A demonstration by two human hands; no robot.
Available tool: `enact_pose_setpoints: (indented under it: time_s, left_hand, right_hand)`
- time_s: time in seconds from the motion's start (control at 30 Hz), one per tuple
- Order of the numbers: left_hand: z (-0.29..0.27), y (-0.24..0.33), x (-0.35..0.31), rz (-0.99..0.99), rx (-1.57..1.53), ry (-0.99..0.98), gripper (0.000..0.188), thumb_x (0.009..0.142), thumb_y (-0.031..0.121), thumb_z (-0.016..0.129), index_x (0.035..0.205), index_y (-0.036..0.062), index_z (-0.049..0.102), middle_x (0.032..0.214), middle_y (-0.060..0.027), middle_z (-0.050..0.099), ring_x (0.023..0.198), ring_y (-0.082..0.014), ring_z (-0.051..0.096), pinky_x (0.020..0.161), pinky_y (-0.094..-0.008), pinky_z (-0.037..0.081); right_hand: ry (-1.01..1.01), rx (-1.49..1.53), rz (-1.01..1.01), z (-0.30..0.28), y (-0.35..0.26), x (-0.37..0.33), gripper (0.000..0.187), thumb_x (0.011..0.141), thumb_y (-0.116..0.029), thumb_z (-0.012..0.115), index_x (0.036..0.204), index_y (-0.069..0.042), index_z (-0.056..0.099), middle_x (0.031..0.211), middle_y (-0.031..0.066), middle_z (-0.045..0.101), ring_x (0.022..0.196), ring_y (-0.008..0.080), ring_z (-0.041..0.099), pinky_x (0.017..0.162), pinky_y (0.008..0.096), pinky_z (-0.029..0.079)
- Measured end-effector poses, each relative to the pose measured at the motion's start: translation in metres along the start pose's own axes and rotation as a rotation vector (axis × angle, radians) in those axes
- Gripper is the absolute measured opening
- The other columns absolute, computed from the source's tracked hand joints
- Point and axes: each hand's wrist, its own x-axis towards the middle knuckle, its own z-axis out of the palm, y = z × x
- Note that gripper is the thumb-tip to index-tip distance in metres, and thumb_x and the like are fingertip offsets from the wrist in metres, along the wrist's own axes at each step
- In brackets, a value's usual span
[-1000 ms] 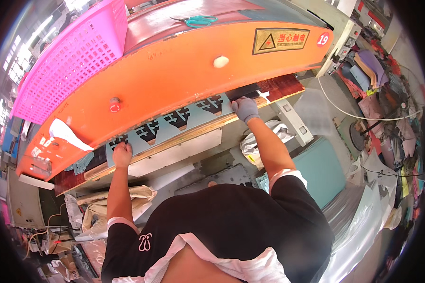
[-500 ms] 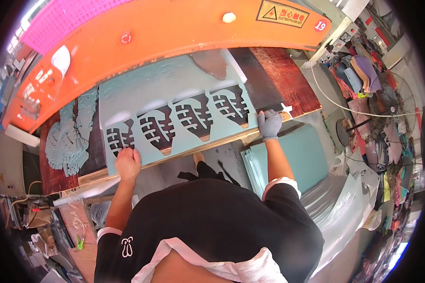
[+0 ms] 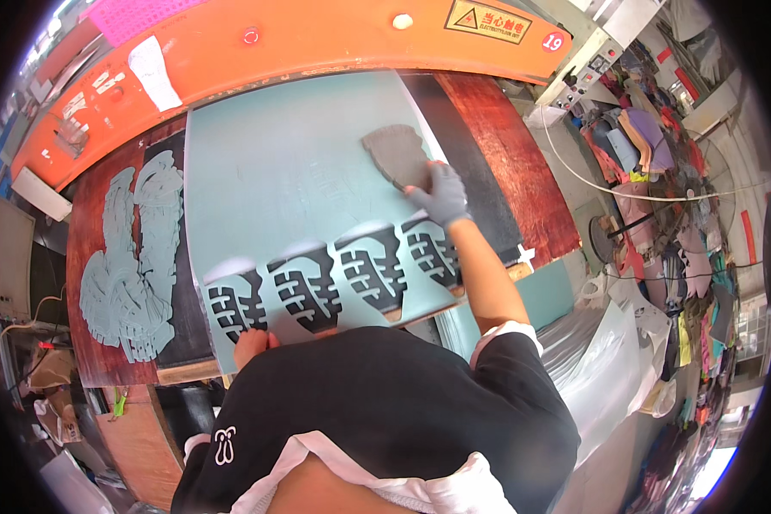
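A pale blue-green sheet [image 3: 291,171] lies on the dark board, with a row of several slotted, shoe-upper-shaped cut-outs along its near side; black shows through them. My right hand [image 3: 442,194], in a grey glove with bare fingertips, grips the lower right edge of a grey-brown, flat cutting die [image 3: 394,152] on the far right of the sheet. The die's shape resembles the cut-outs. My left hand [image 3: 254,344] is closed at the sheet's near left edge, below the leftmost cut-out; my body hides part of it.
An orange press beam [image 3: 317,43] spans the far side. Blue-green cut pieces [image 3: 133,274] are piled on the left of the red-brown table [image 3: 514,154]. Stacked sheets [image 3: 548,291] and clear plastic [image 3: 591,368] are at the right, below the table. A white cable [image 3: 625,193] hangs beyond.
My right hand has left the table's front edge, reached forward and taken hold of the die. The sheet shows more of its far part, and the cut-outs sit lower in view, nearer my body.
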Motion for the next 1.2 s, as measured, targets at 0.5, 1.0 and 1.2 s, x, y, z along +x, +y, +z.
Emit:
enact_pose_setpoints:
  time_s: [0.5,1.0,1.2]
  left_hand:
    - [-0.018,0.052,-0.010,-0.066,-0.062,0.249,0.026,0.075,0.009,0.059,0.059,0.0050,0.039,0.063,-0.0113,0.043,0.061,-0.0323,0.045,0.053,-0.0427,0.036]
    - [-0.015,0.050,-0.006,-0.115,-0.027,0.221,0.026,0.075,0.009,0.060,0.060,0.0057,0.039,0.063,-0.0104,0.044,0.061,-0.0314,0.047,0.053,-0.0418,0.038]
    - [-0.032,0.056,0.017,-0.221,-0.200,0.205,0.014,0.076,0.009,0.061,0.078,0.0047,0.047,0.078,-0.0118,0.050,0.076,-0.0323,0.052,0.064,-0.0393,0.043]
  right_hand:
    - [-0.182,0.553,0.207,-0.002,0.009,0.048,0.088,0.058,-0.033,0.075,0.134,-0.006,0.041,0.124,0.0183,0.049,0.096,0.0266,0.058,0.076,0.0353,0.050]
    - [0.016,-0.221,0.372,-0.070,0.175,-0.053,0.066,0.067,-0.045,0.068,0.120,-0.008,0.055,0.133,0.0198,0.043,0.112,0.0352,0.050,0.095,0.0408,0.041]
    - [0.085,0.121,0.170,-0.044,0.138,-0.052,0.055,0.074,-0.037,0.066,0.116,-0.005,0.053,0.112,0.0220,0.056,0.097,0.0381,0.055,0.085,0.0436,0.045]
